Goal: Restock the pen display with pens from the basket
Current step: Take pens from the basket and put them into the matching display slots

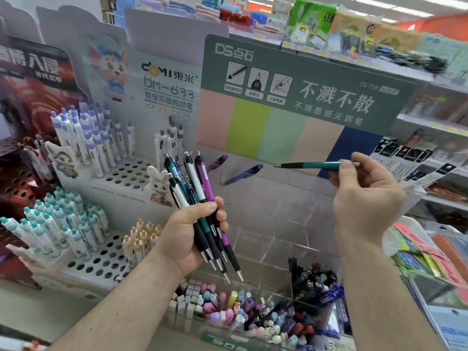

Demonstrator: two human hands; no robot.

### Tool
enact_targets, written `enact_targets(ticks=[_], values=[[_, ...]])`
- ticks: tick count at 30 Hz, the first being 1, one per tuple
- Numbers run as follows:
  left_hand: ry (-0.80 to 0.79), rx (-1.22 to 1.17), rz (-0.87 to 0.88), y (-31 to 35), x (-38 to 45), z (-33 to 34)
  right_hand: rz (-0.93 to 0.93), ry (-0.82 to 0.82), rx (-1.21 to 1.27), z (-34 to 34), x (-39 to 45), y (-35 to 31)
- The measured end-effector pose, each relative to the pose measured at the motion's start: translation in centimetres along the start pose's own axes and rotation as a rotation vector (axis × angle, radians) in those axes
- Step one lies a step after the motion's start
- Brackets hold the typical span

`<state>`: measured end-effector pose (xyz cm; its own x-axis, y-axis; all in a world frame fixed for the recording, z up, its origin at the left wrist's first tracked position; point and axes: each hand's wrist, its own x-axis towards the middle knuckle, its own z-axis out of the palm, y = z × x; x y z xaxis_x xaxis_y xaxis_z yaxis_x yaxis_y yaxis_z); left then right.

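My left hand (190, 229) grips a bundle of several pens (200, 198), clicker ends up and metal tips down; they are white, teal and purple with black grips. My right hand (364, 193) pinches a single teal pen (311, 165) held level, tip pointing left, in front of the clear acrylic pen display (278, 211). Two pens, a purple pen (218, 162) and a blue pen (247, 173), lean in the display's upper slots. The green header card (304, 82) rises behind it. No basket is visible.
A white perforated stand (126, 173) with capped white pens sits at left, and a lower white stand (96, 264) holds teal and yellow capped pens. Clear bins of erasers and small items (240, 312) lie below. Packets (430, 254) hang at right, with shelves behind.
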<state>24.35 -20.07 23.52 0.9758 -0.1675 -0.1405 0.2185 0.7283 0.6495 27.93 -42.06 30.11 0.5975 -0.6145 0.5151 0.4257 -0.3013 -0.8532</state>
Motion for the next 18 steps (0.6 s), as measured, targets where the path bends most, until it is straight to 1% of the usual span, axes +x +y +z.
enact_targets(ticks=[6, 10, 14, 16, 17, 18], values=[[0.000, 0.038, -0.015, 0.1, -0.3, 0.1, -0.107, -0.276, -0.256, 2.9, -0.9, 1.3], [-0.011, 0.076, -0.003, 0.2, -0.7, 0.1, -0.120, -0.433, -0.393, 3.6, -1.5, 1.9], [-0.012, 0.134, -0.003, 0.1, -0.9, 0.0, -0.156, -0.450, -0.503, 3.1, -1.3, 1.9], [-0.010, 0.155, 0.004, 0.1, -1.1, -0.1, -0.279, -0.346, -0.516, 2.8, -1.8, 1.3], [-0.010, 0.168, 0.003, 0.1, -1.2, -0.1, -0.358, -0.287, -0.488, 2.8, -2.4, 0.7], [-0.012, 0.191, 0.001, 0.1, -1.2, -0.1, -0.401, -0.270, -0.429, 2.9, -3.1, -0.1]])
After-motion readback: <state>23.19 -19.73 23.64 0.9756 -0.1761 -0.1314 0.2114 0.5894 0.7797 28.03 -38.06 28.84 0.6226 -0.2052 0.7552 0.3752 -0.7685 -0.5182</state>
